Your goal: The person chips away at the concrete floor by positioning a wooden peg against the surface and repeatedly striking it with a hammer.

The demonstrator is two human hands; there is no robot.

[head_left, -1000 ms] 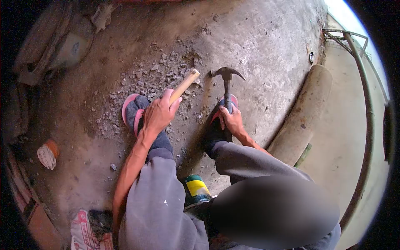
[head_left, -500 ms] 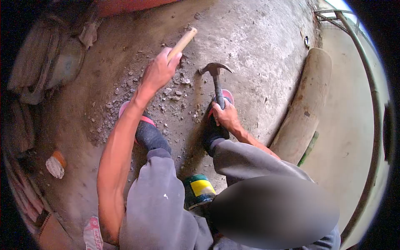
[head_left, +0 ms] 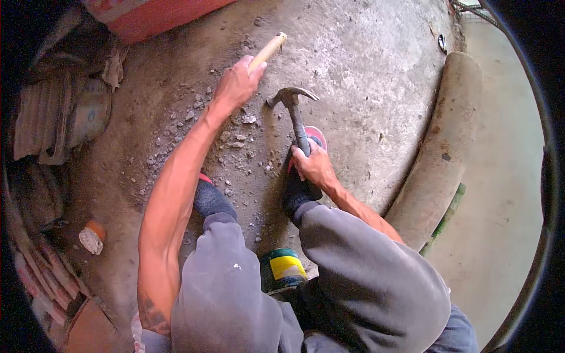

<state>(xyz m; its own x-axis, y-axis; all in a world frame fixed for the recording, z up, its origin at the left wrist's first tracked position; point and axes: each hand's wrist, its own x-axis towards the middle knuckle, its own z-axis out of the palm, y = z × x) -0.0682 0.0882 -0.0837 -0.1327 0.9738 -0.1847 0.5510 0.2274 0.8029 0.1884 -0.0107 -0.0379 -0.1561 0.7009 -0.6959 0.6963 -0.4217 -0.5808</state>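
My left hand (head_left: 236,87) is closed around a pale wooden handle (head_left: 269,50), whose free end points up and to the right. Whatever is at its other end is hidden by the hand. My right hand (head_left: 314,165) grips the dark shaft of a claw hammer (head_left: 300,130). The metal head of the hammer points away from me, above the floor, with the claw toward the right. Broken grey rubble (head_left: 238,138) lies on the floor between and around my feet, just below the left hand.
A green can with a yellow label (head_left: 286,267) stands between my legs. To the right lies a long rounded log-like piece (head_left: 438,150) along the floor's edge. A red container (head_left: 159,17) is at the top, stacked sacks or sheets (head_left: 62,115) at the left, and a small white-and-orange item (head_left: 92,237) lower left.
My left hand and the wooden handle have shifted slightly up and right. The hammer head has tilted a little left. The view has shifted, showing more of the red container.
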